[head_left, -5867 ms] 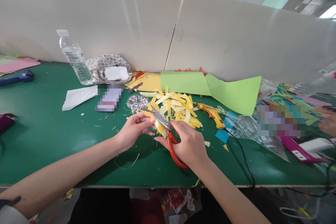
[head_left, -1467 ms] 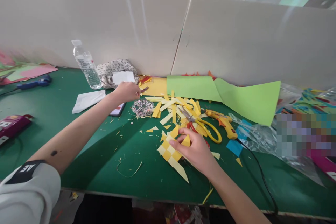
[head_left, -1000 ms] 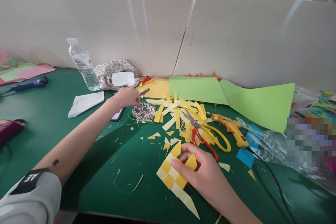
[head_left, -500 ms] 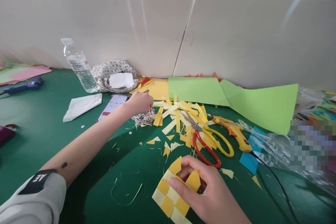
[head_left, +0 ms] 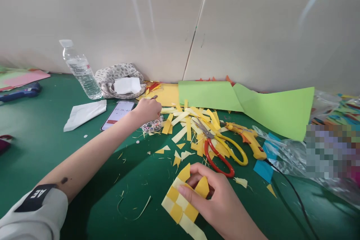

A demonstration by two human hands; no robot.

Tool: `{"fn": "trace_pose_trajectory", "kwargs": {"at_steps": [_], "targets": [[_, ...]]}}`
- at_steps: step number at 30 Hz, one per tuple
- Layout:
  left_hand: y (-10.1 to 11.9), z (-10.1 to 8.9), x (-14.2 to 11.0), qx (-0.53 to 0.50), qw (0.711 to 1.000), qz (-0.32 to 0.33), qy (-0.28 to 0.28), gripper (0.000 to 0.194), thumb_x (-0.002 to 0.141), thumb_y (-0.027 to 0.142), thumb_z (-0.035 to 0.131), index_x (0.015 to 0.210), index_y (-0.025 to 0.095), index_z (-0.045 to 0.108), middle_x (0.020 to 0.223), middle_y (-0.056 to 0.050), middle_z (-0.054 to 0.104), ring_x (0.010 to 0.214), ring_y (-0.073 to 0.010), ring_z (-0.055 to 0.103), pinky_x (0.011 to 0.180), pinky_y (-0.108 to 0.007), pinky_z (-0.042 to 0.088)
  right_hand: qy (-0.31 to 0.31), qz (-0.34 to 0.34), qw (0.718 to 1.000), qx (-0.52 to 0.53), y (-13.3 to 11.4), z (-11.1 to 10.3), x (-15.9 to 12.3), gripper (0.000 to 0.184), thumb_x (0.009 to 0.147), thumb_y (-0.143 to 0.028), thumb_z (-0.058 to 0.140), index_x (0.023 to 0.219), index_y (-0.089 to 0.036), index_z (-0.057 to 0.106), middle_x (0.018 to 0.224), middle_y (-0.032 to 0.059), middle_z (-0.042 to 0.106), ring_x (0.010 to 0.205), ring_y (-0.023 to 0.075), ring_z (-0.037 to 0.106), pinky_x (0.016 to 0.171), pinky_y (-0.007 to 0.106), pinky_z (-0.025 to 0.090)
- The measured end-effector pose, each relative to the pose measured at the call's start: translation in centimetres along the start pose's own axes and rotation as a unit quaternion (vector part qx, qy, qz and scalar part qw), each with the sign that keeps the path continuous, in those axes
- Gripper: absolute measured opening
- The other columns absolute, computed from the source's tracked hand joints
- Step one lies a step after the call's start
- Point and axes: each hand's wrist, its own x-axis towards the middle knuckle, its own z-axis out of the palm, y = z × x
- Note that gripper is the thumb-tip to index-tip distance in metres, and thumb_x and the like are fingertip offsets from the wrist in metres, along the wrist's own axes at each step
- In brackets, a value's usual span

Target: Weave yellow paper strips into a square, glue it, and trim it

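My left hand (head_left: 148, 109) is stretched far forward, its fingers curled downward and mostly hidden behind the knuckles. A small dark tip shows just past them; whether the fingers hold it I cannot make out. Close under this hand lies a clear pouch of small multicoloured beads (head_left: 153, 124). In the foreground my right hand (head_left: 212, 191) grips a checkered woven paper piece (head_left: 176, 203) of yellow and cream strips, thumb on its front and fingers behind. Two pointed yellow flaps stand up from its upper edge, and a cream strip hangs from its lower end.
Loose paper strips (head_left: 180, 122) lie mid-table, with red-and-yellow-handled scissors (head_left: 215, 140) on them. A yellow glue gun (head_left: 249, 138) trails a black cord. Green sheets (head_left: 208, 95) lean at the back. On the left are a phone (head_left: 117, 114), a tissue (head_left: 84, 115) and a water bottle (head_left: 84, 73).
The view has shifted slightly, so everything sits a little further left. Both hands keep nearly the same pose, the right still gripping the woven paper piece.
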Motion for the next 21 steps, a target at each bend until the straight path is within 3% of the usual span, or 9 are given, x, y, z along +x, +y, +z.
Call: {"fn": "trace_pose_trajectory", "kwargs": {"at_steps": [9, 21], "targets": [[-0.7, 0.3, -0.2, -0.024, 1.000, -0.007, -0.001, 0.028, 0.076, 0.022, 0.046, 0.088, 0.020, 0.071, 0.093, -0.009, 0.068, 0.085, -0.0246, 0.061, 0.070, -0.032, 0.044, -0.002, 0.001, 1.000, 0.016, -0.3, 0.0, 0.2, 0.024, 0.069, -0.043, 0.061, 0.080, -0.022, 0.060, 0.063, -0.0019, 0.058, 0.055, 0.0123, 0.051, 0.047, 0.021, 0.038], [-1.4, 0.6, 0.0, -0.060, 0.998, -0.005, -0.013, 0.030, 0.079, 0.041, 0.048, 0.092, 0.022, 0.068, 0.099, -0.007, 0.067, 0.091, -0.0247, 0.060, 0.072, -0.031, 0.044, -0.005, -0.008, 1.000, 0.022, -0.3, 0.3, 0.3, 0.023, 0.069, -0.042, 0.061, 0.078, -0.021, 0.060, 0.060, -0.0027, 0.057, 0.050, 0.0105, 0.046, 0.046, 0.021, 0.038]]}}
